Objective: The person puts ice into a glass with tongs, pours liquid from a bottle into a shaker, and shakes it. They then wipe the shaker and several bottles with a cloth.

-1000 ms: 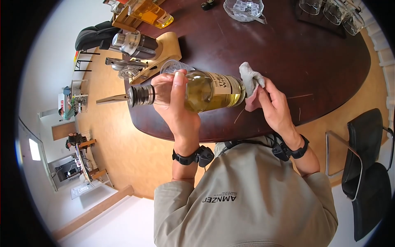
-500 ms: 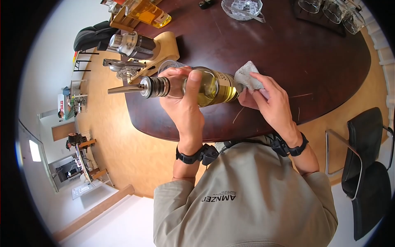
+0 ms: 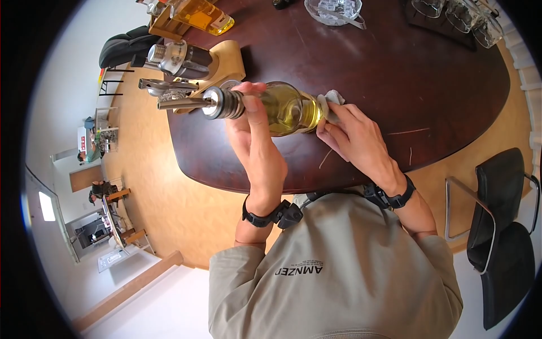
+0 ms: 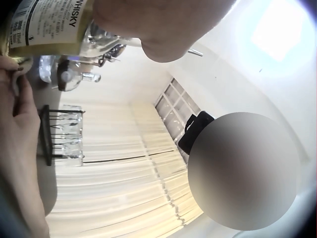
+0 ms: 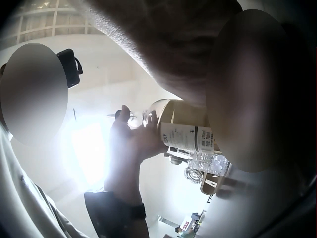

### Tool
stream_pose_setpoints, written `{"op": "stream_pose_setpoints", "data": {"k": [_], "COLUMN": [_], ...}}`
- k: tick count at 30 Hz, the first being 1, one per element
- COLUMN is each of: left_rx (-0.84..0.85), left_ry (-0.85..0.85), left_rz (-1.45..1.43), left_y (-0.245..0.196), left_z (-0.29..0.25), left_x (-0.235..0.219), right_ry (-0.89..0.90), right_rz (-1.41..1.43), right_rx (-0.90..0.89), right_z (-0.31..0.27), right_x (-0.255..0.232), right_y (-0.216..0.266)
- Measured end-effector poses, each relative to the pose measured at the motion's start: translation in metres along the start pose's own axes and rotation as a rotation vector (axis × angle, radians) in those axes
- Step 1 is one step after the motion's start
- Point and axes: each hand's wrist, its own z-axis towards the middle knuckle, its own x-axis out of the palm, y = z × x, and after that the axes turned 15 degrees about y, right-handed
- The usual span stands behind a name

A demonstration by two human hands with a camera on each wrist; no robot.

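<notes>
A clear glass whisky bottle point(image 3: 288, 116) with yellow liquid is held tilted over the table, its steel pourer point(image 3: 183, 104) pointing left in the head view. My left hand point(image 3: 259, 147) grips it round the neck and shoulder, thumb on the near side. At the base end, my right hand point(image 3: 358, 135) pinches a folded grey cloth point(image 3: 334, 97) against the glass, covering most of the cloth. The printed whisky label point(image 5: 185, 136) shows in the right wrist view. Behind my left hand, a clear cut glass point(image 5: 208, 161) is partly hidden.
Left on the dark table point(image 3: 395, 85) are a wooden stand point(image 3: 230, 56) with a shaker point(image 3: 189, 61) and bar tools, and an amber bottle point(image 3: 206, 16). A glass ice bowl point(image 3: 333, 10) with tongs stands far back; several glasses point(image 3: 460, 17) sit on a rack. A black chair point(image 3: 502, 226) is right.
The bottle has swung so its pourer points more towards the camera, moving slightly right. My right hand has moved left and its cloth has folded in against the bottle's base.
</notes>
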Motion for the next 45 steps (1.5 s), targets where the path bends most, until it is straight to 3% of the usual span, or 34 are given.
{"op": "stream_pose_setpoints", "data": {"k": [3, 8, 12, 14, 17, 21, 24, 28, 29, 33, 35, 38, 42, 45], "left_rx": [-0.056, -0.081, -0.070, -0.060, -0.045, 0.004, -0.003, -0.027, -0.025, 0.004, -0.012, -0.002, -0.013, -0.038], "left_ry": [0.008, 0.124, 0.155, 0.159, 0.162, 0.149, 0.121, 0.177, 0.177, 0.175, 0.192, 0.209, 0.215, 0.204], "left_rz": [0.065, 0.192, 0.239, 0.240, 0.208, 0.163, 0.167, 0.053, 0.052, 0.114, 0.088, 0.068, 0.080, 0.140], "left_y": [-0.007, -0.007, -0.008, -0.004, 0.000, 0.013, 0.009, -0.003, -0.001, 0.003, 0.002, 0.001, 0.001, -0.001], "left_z": [-0.004, -0.006, -0.006, -0.007, -0.007, -0.006, -0.007, -0.010, -0.010, -0.011, -0.011, -0.012, -0.012, -0.013], "left_x": [0.008, -0.001, -0.003, -0.004, -0.003, -0.010, -0.006, -0.003, -0.003, -0.006, -0.006, -0.006, -0.008, -0.009], "right_ry": [0.006, -0.166, -0.172, -0.074, -0.052, -0.024, -0.156, -0.046, 0.017, 0.063, -0.148, -0.223, -0.232, -0.215], "right_rz": [0.083, 0.240, 0.138, -0.086, -0.174, -0.053, -0.006, -0.123, -0.133, -0.110, -0.079, -0.242, -0.255, -0.302], "right_rx": [-0.059, -0.280, -0.271, -0.117, -0.093, -0.172, -0.269, -0.151, -0.084, -0.100, -0.318, -0.414, -0.391, -0.275], "right_z": [0.004, 0.009, 0.010, 0.012, 0.014, 0.015, 0.014, 0.016, 0.018, 0.019, 0.023, 0.031, 0.033, 0.035], "right_x": [0.000, -0.013, -0.011, 0.003, 0.006, -0.018, -0.017, 0.005, 0.004, -0.021, -0.027, -0.023, -0.020, -0.014], "right_y": [0.002, 0.035, 0.036, 0.016, 0.008, 0.033, 0.043, 0.007, 0.009, 0.038, 0.056, 0.072, 0.069, 0.046]}}
